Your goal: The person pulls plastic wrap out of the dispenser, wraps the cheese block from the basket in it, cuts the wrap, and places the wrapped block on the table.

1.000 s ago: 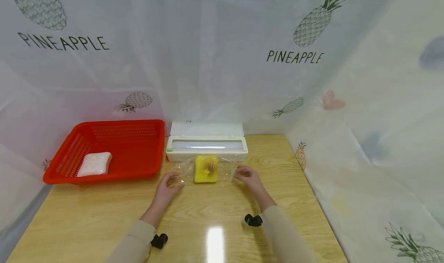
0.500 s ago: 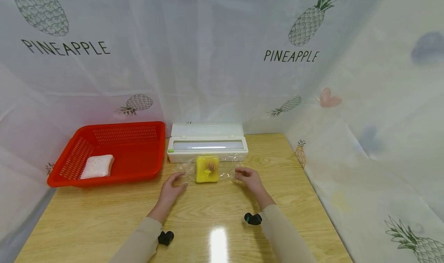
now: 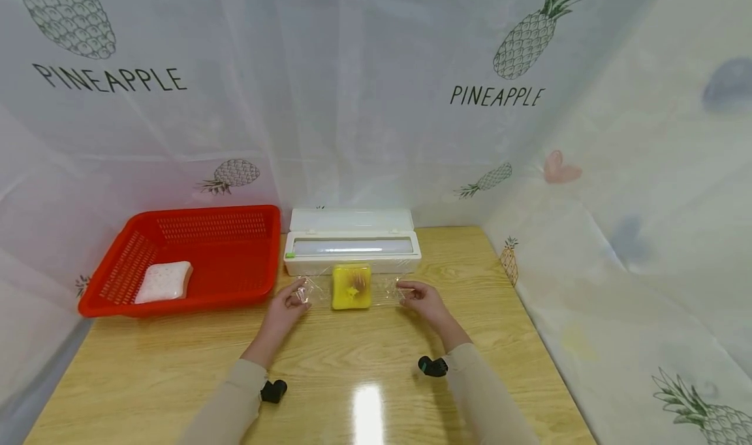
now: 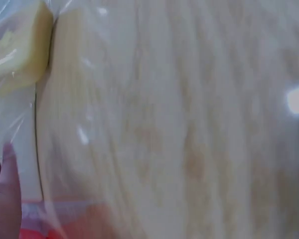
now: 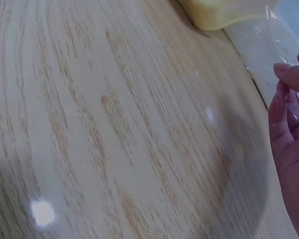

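Note:
A yellow, toast-shaped block [image 3: 351, 287] with a brown patch lies in front of the white dispenser box, wrapped in clear plastic wrap [image 3: 384, 290] that sticks out on both sides. My left hand [image 3: 284, 305] is at the wrap's left end, which bunches up between its fingers and thumb. At the other end, my right hand [image 3: 425, 303] grips the wrap; the right wrist view shows the thumb [image 5: 291, 75] and fingers pinching a crumpled bit of it. Only part of the left hand [image 4: 4, 194] shows in the left wrist view.
Behind the block stands the white dispenser box [image 3: 352, 265], lid up, with a roll inside. A red basket [image 3: 235, 295] to the left holds a white bread-shaped piece [image 3: 163, 282]. Pineapple-print sheeting [image 3: 352, 138] hangs behind the wooden table [image 3: 329, 367].
My left hand shifts slightly, and its fingers come in on the left end of the wrap, which now bunches up there. The right hand stays on its end; the block barely moves.

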Available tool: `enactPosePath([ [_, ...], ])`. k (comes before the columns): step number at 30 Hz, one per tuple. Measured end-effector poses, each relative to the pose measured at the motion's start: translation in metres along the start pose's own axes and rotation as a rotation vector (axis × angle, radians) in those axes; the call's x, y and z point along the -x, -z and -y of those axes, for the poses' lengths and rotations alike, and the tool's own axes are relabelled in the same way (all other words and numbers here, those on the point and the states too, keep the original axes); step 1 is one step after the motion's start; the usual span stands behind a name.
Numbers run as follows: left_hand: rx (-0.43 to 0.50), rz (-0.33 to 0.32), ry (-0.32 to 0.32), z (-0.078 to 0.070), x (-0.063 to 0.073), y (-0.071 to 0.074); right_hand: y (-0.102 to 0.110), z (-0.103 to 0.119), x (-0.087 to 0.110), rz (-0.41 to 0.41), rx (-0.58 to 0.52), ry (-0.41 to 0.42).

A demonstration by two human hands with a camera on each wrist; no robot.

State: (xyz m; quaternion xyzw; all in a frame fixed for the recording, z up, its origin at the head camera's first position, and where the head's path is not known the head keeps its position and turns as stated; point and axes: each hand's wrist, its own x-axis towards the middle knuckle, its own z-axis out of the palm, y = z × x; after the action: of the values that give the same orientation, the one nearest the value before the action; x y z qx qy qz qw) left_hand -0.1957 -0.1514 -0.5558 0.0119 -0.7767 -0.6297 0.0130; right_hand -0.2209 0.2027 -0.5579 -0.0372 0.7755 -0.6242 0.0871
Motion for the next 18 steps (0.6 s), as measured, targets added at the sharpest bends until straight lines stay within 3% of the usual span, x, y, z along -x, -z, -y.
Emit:
enactPosePath([
  [5, -0.076, 0.055, -0.013, -0.002, -0.004, 0.009, 0.005, 0.000, 0.002, 0.043, -0.024, 0.010],
  [11, -0.071, 0.094, -0.029, 0.000, -0.007, 0.014, 0.008, 0.001, 0.003, 0.032, -0.064, -0.017],
  [18, -0.133, 0.120, -0.007, 0.007, -0.017, 0.012, 0.004, -0.002, -0.004, -0.023, 0.014, -0.054],
])
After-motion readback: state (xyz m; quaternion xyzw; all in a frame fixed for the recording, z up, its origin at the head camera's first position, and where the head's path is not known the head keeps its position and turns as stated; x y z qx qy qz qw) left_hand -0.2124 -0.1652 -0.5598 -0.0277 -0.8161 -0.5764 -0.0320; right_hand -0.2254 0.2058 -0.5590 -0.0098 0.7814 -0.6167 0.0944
